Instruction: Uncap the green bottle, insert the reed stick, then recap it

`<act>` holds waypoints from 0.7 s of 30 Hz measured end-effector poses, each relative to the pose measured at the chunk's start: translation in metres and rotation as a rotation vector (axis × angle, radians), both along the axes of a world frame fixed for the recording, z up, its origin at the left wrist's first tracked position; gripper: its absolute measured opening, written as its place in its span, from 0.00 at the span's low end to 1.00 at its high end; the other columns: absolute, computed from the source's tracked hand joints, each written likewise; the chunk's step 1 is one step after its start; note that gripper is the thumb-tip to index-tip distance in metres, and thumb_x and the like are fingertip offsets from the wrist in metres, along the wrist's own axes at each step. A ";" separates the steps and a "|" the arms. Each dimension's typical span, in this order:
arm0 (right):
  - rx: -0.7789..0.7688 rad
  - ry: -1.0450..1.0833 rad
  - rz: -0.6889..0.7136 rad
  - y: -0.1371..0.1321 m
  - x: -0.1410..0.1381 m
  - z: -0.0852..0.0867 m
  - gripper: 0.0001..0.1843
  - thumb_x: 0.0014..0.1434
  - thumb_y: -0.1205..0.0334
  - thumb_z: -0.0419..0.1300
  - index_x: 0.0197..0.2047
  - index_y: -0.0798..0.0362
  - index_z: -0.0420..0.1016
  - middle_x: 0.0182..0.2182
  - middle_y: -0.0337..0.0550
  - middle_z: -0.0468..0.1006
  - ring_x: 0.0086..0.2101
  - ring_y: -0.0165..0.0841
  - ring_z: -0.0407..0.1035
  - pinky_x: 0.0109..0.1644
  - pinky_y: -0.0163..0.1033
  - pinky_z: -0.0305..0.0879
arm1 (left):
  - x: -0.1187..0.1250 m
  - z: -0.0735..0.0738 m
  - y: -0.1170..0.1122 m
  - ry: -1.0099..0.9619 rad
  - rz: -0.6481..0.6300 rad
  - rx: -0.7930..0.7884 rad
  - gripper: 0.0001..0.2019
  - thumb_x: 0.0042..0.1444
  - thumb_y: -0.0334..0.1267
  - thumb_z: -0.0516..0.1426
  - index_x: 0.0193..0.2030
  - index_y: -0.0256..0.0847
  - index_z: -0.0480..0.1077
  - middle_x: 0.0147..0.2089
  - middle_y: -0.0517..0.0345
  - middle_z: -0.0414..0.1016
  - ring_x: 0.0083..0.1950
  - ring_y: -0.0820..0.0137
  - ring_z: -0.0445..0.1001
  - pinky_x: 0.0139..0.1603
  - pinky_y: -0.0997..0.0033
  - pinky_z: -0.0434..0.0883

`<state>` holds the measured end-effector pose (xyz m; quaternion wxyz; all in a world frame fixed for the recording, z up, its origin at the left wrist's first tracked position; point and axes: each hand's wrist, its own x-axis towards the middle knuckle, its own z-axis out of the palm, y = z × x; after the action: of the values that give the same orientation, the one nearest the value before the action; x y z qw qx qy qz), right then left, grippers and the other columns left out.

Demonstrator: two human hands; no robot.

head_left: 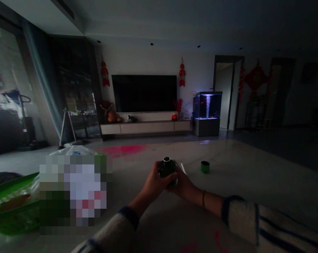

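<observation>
A small dark green bottle (167, 168) with a pale-rimmed, uncapped mouth stands upright between my hands, in front of me at the table. My left hand (154, 181) is wrapped round its left side, with the thumb across the front. From the right, my right hand (183, 184) closes on its lower right side; part of those fingers is hidden behind the bottle. A white stick-like thing (183, 168) and a thin dark one show just beyond my right hand, and I cannot tell whether it touches them. To the right a green cap (205, 167) rests on the table.
At the left are a green plastic basket (15, 225) and a clear plastic bag (74, 150), partly behind a blurred patch. Pink marks colour the pale tabletop (243, 175). Beyond it are a low cabinet (145, 128), a television (145, 93) and a lit fish tank (207, 107).
</observation>
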<state>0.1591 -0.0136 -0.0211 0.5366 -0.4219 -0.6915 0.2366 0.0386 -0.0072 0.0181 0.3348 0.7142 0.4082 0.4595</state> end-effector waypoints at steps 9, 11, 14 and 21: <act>-0.038 0.020 0.062 0.026 0.024 0.014 0.31 0.35 0.57 0.67 0.44 0.53 0.63 0.38 0.43 0.72 0.39 0.35 0.67 0.42 0.41 0.64 | -0.013 0.013 0.011 -0.192 -0.117 -0.044 0.26 0.45 0.52 0.55 0.47 0.36 0.58 0.53 0.41 0.62 0.54 0.61 0.63 0.50 0.62 0.64; -0.057 0.001 0.063 0.039 0.033 0.014 0.30 0.33 0.57 0.68 0.41 0.54 0.65 0.36 0.42 0.73 0.37 0.34 0.67 0.41 0.41 0.64 | -0.018 0.016 0.012 -0.176 -0.050 -0.064 0.26 0.46 0.54 0.52 0.46 0.36 0.59 0.53 0.42 0.62 0.54 0.61 0.63 0.50 0.63 0.63; -0.117 -0.015 0.090 0.057 0.044 0.011 0.29 0.32 0.57 0.68 0.39 0.55 0.65 0.34 0.42 0.73 0.34 0.32 0.68 0.40 0.41 0.64 | -0.023 0.016 0.015 -0.153 0.034 -0.077 0.25 0.47 0.55 0.50 0.44 0.36 0.62 0.50 0.44 0.66 0.52 0.61 0.65 0.48 0.63 0.64; -0.197 0.006 0.205 0.071 0.051 0.006 0.31 0.32 0.61 0.68 0.43 0.56 0.65 0.37 0.43 0.73 0.38 0.33 0.68 0.46 0.43 0.63 | -0.028 0.009 0.026 -0.136 0.095 -0.080 0.26 0.46 0.57 0.49 0.42 0.36 0.64 0.47 0.44 0.68 0.49 0.60 0.68 0.46 0.60 0.64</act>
<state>0.2098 0.0575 -0.0151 0.4677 -0.3987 -0.7028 0.3582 0.0102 0.0186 0.0268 0.3678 0.6471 0.4361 0.5058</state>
